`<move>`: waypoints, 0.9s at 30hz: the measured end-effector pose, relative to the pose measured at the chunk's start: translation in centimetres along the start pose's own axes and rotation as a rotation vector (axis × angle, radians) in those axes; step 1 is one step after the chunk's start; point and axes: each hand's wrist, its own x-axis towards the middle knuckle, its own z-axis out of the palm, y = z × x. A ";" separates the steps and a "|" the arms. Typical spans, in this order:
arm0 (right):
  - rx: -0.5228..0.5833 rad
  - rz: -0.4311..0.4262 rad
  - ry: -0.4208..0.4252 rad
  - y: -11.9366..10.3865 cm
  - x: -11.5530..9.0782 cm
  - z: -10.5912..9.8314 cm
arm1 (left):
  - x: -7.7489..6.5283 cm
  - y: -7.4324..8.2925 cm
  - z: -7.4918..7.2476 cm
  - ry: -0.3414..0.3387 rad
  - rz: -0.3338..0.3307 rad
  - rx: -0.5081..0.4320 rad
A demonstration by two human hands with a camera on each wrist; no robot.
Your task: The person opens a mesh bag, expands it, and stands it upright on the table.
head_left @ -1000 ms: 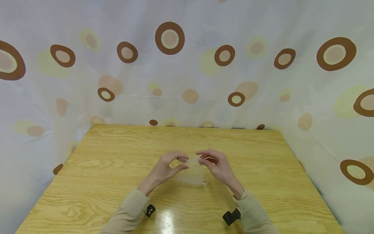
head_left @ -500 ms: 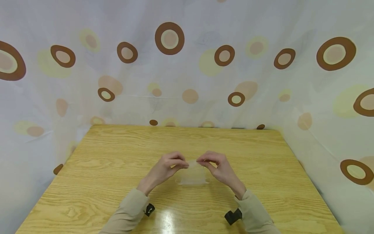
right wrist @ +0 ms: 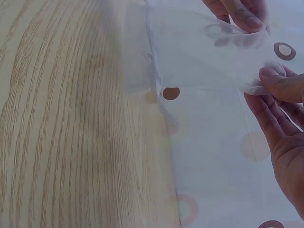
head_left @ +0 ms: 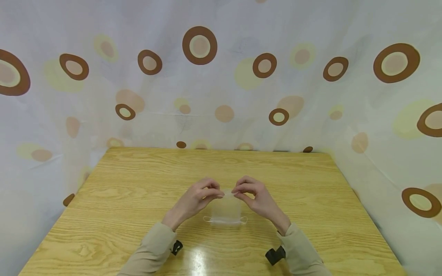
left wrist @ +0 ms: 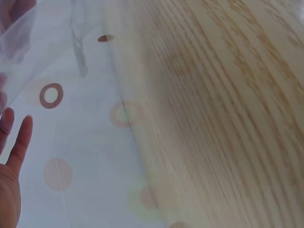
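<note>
A small sheer white drawstring pouch (head_left: 226, 211) hangs between both hands above the table, its drawstring edge downward. Cord loops (head_left: 244, 220) stick out at either side of that lower edge. My left hand (head_left: 195, 197) pinches one upper corner between thumb and fingertips. At the opposite upper corner, my right hand (head_left: 259, 197) does the same. Through the right wrist view, the thumb and fingers of the right hand (right wrist: 289, 133) grip the thin fabric (right wrist: 199, 52), while the left hand (right wrist: 237, 12) shows behind it. Part of the left hand (left wrist: 12, 166) appears in the left wrist view.
A wood-grain table (head_left: 138, 165) lies beneath the hands. White curtain fabric (head_left: 235, 96) with brown and pastel circles encloses the back and sides. Black wrist mounts (head_left: 275, 255) sit by the beige sleeves (head_left: 300, 249).
The left fingers have closed in to pinch the pouch's corner. The pouch has turned from slanted to hanging straight and lower, and loops now show on both sides.
</note>
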 end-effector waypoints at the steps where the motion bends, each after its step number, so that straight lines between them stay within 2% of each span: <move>1: -0.010 -0.010 0.002 0.1 0.0 0.0 | 0.0 0.0 0.0 0.000 0.009 0.006; 7: -0.028 -0.038 0.001 0.3 0.0 -0.2 | -0.2 -0.1 0.0 -0.020 0.032 0.021; 12: -0.046 -0.050 0.006 0.4 0.0 -0.3 | -0.4 -0.1 -0.1 -0.060 -0.016 -0.057; 17: -0.026 -0.045 -0.024 0.1 0.1 -0.3 | -0.5 -0.1 -0.1 -0.061 -0.055 -0.107; 23: 0.026 0.028 -0.134 -0.3 0.0 -0.4 | -0.3 -0.1 -0.3 -0.048 0.018 -0.022; 27: 0.008 0.072 -0.198 -0.4 0.0 -0.5 | -0.3 0.0 -0.2 -0.054 0.041 0.034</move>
